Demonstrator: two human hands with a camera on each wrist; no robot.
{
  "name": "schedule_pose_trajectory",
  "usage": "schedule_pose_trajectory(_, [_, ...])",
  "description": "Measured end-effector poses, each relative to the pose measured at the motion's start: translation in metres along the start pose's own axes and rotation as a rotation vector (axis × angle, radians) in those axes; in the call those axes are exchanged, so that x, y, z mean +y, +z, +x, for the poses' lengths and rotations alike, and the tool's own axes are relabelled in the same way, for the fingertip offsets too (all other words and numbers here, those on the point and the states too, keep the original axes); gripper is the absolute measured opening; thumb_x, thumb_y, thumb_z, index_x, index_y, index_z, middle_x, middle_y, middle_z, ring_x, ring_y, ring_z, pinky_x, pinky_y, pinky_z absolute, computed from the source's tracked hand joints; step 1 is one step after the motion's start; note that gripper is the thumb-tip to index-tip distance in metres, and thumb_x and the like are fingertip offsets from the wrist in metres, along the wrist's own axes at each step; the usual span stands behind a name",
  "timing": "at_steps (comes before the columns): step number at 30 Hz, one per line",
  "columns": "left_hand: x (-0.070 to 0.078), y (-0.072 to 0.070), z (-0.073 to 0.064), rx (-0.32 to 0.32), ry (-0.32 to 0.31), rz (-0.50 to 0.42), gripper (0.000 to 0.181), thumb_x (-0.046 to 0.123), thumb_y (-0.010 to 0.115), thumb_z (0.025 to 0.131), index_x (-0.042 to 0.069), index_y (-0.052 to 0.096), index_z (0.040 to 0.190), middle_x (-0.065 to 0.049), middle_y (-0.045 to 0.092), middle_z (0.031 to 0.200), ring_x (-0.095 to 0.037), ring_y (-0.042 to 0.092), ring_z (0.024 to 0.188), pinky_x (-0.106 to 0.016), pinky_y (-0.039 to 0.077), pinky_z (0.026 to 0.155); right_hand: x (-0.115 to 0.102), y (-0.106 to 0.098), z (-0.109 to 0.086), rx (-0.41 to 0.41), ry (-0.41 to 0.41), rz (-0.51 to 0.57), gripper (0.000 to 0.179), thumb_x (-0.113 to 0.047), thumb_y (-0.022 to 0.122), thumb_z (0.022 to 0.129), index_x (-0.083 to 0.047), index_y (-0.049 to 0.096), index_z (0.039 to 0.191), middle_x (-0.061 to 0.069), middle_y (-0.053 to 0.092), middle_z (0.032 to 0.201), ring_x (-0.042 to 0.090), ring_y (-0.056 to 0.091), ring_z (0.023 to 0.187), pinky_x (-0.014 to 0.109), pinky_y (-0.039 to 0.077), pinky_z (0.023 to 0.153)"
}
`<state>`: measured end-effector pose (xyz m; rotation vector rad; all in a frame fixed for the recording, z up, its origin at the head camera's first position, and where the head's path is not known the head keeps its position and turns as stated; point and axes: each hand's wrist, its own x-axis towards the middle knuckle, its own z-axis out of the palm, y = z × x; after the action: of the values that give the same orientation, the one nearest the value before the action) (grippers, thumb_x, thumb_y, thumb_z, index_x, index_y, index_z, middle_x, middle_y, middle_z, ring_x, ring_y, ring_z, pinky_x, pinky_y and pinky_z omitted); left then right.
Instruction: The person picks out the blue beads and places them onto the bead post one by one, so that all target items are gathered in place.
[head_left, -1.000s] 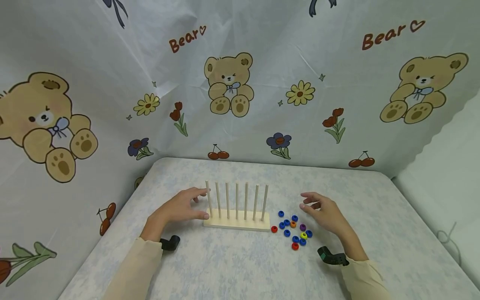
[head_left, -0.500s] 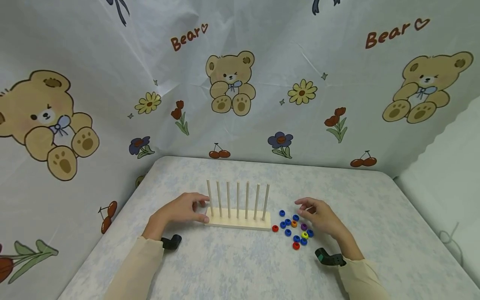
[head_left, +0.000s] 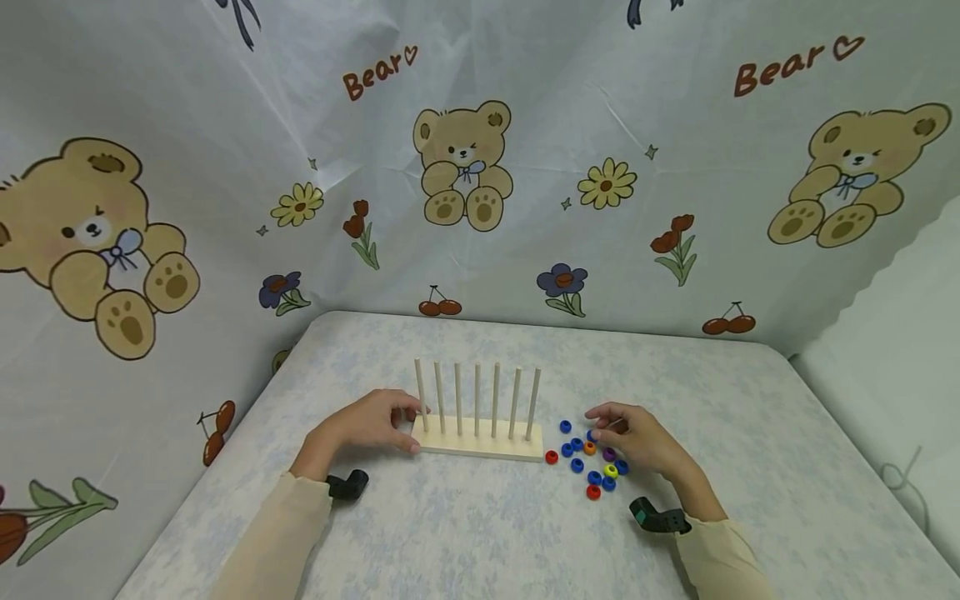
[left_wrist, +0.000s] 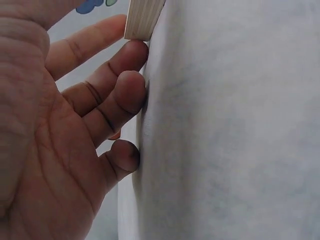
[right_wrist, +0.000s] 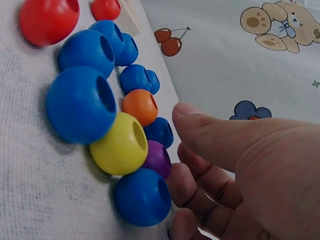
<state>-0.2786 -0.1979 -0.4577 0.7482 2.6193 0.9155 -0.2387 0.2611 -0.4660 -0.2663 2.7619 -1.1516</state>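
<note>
A pale wooden peg rack (head_left: 480, 445), with a flat base and several upright pegs, stands mid-table. My left hand (head_left: 378, 421) holds its left end, thumb at the front corner and fingers behind; the base's end (left_wrist: 142, 20) meets the fingertips in the left wrist view. Right of the rack lie round holed beads: several blue, two red (head_left: 552, 457), an orange bead (right_wrist: 140, 107), a yellow bead (right_wrist: 120, 144) and a purple bead (right_wrist: 157, 159). Over their far right side hovers my right hand (head_left: 637, 435), thumb and fingers parted, thumb tip by a blue bead (right_wrist: 159, 132).
The pale marbled tabletop (head_left: 465, 533) carries the rack and beads. A cloth printed with bears and flowers hangs behind it, meeting the table's far edge. A white cable (head_left: 896, 477) shows at the right. Each wrist wears a small black camera.
My right hand has come down and left, closer over the beads. The left hand's fingers have drawn in around the rack's end. The beads lie as before.
</note>
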Motion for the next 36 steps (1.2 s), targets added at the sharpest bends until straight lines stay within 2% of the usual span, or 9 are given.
schedule_pose_trajectory(14, [-0.002,0.0052,0.004,0.0,-0.039,-0.017,0.052,0.044,0.091,0.07,0.029,0.069,0.115,0.005,0.061,0.097,-0.018,0.052,0.083,-0.035,0.044,0.074,0.0023,0.001,0.0005,-0.047,-0.005,0.03,0.027,-0.009,0.07,0.094,-0.008,0.068,0.12,0.005,0.065,0.1,0.018,0.059,0.082,0.025,0.052,0.071])
schedule_pose_trajectory(27, [0.0015,0.0061,0.0022,-0.001,-0.054,-0.044,0.051,0.041,0.092,0.07,0.029,0.069,0.114,0.001,0.06,0.097,-0.019,0.05,0.085,-0.036,0.043,0.075,-0.0038,0.0042,0.0002,-0.023,0.056,-0.049,0.018,-0.008,0.068,0.094,-0.008,0.071,0.113,0.003,0.066,0.092,0.016,0.058,0.077,0.027,0.051,0.071])
schedule_pose_trajectory(36, [-0.0033,0.0086,0.0036,-0.012,-0.04,-0.029,0.048,0.042,0.09,0.071,0.031,0.067,0.112,0.004,0.058,0.1,-0.019,0.049,0.086,-0.036,0.042,0.076,-0.0056,0.0055,-0.0007,-0.02,0.071,-0.081,0.017,-0.009,0.069,0.094,-0.009,0.071,0.111,0.002,0.064,0.09,0.016,0.057,0.076,0.029,0.049,0.071])
